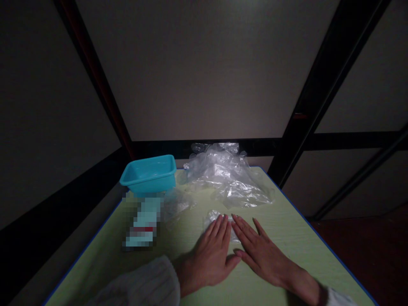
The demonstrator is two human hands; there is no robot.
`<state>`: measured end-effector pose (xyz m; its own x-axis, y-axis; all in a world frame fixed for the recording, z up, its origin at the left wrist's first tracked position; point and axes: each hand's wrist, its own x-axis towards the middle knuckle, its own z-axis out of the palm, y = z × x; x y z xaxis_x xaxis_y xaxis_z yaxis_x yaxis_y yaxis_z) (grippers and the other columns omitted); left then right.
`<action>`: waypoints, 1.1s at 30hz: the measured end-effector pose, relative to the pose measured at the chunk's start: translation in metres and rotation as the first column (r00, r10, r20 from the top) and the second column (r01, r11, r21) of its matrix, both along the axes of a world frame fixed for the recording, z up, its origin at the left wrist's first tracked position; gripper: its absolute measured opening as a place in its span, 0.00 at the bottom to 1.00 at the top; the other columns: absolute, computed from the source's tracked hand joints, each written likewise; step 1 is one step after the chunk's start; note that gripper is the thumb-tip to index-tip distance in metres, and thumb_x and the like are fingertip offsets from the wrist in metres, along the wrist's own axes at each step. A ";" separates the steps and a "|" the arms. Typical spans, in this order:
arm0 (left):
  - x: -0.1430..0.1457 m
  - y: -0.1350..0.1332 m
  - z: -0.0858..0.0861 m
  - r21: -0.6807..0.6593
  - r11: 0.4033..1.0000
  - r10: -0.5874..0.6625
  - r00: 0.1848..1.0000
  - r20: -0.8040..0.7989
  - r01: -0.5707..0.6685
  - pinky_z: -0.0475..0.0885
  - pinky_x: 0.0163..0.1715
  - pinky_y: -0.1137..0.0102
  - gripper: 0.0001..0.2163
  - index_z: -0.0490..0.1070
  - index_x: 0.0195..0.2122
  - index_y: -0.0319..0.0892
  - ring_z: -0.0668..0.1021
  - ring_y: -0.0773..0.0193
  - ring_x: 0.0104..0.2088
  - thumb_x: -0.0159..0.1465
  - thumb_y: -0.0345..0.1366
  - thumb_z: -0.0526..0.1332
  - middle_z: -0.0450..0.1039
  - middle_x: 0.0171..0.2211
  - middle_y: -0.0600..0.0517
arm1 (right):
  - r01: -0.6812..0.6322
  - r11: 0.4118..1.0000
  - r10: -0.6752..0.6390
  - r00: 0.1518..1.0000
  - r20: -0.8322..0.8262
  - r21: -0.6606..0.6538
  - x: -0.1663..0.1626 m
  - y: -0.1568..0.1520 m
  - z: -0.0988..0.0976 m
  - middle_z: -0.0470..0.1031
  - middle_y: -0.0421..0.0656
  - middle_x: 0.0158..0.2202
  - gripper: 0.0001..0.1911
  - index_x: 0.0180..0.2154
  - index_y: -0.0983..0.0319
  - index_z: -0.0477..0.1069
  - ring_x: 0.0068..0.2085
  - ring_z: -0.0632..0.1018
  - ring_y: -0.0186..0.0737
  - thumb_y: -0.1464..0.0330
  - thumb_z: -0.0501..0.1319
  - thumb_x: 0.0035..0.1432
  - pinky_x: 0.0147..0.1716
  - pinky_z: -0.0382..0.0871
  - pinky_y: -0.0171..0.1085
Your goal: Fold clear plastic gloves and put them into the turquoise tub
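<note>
My left hand lies flat, fingers stretched forward, on a small piece of thin clear plastic. From the other side my right hand presses on the same piece with its fingers extended. The fingertips of both hands nearly meet over it, and the thumbs come close together below. Most of the piece is covered by my hands, so its shape cannot be made out. Beyond them is a crumpled heap of clear plastic, with rounded, finger-like ends that resemble disposable gloves.
A turquoise plastic basin stands at the back left of the light green table, which has a blue edge. In front of it lies a pixelated pale green item. Another loose clear plastic piece is beside that. A panelled wall rises behind.
</note>
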<state>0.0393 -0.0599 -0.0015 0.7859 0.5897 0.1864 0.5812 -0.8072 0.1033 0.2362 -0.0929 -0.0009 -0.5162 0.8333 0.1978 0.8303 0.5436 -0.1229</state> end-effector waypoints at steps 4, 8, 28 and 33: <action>0.000 0.002 -0.001 -0.017 0.998 0.057 0.998 0.014 -0.057 0.49 0.60 0.58 0.35 0.43 0.64 0.31 0.46 0.49 0.64 0.65 0.54 0.45 0.41 0.65 0.37 | 0.001 1.000 -0.001 1.000 -0.015 0.006 0.000 0.000 0.000 0.45 0.53 0.64 0.32 0.64 0.61 0.38 0.63 0.53 0.51 0.59 0.48 0.65 0.58 0.48 0.59; -0.007 0.007 0.007 -0.078 0.995 0.066 0.997 -0.032 -0.069 0.50 0.60 0.57 0.36 0.45 0.63 0.34 0.47 0.48 0.64 0.62 0.55 0.50 0.41 0.65 0.38 | -0.017 1.000 0.017 1.000 -0.017 -0.010 0.003 -0.001 0.002 0.44 0.51 0.64 0.33 0.64 0.59 0.37 0.63 0.51 0.51 0.57 0.49 0.64 0.58 0.48 0.59; -0.032 0.019 0.021 -0.195 0.974 0.089 0.988 -0.128 -0.113 0.47 0.61 0.55 0.38 0.42 0.64 0.37 0.44 0.53 0.64 0.58 0.46 0.59 0.37 0.66 0.42 | -0.004 0.991 -0.001 0.999 -0.035 -0.130 0.008 -0.003 0.014 0.44 0.52 0.65 0.34 0.64 0.58 0.45 0.64 0.51 0.53 0.54 0.51 0.61 0.58 0.48 0.59; -0.032 0.019 0.019 -0.188 0.972 0.131 0.988 -0.078 -0.144 0.48 0.61 0.54 0.41 0.40 0.64 0.33 0.43 0.50 0.64 0.56 0.45 0.61 0.36 0.65 0.39 | 0.014 0.997 -0.019 0.998 -0.066 -0.071 0.009 -0.001 0.020 0.55 0.53 0.62 0.31 0.60 0.64 0.56 0.61 0.59 0.51 0.56 0.55 0.60 0.57 0.54 0.55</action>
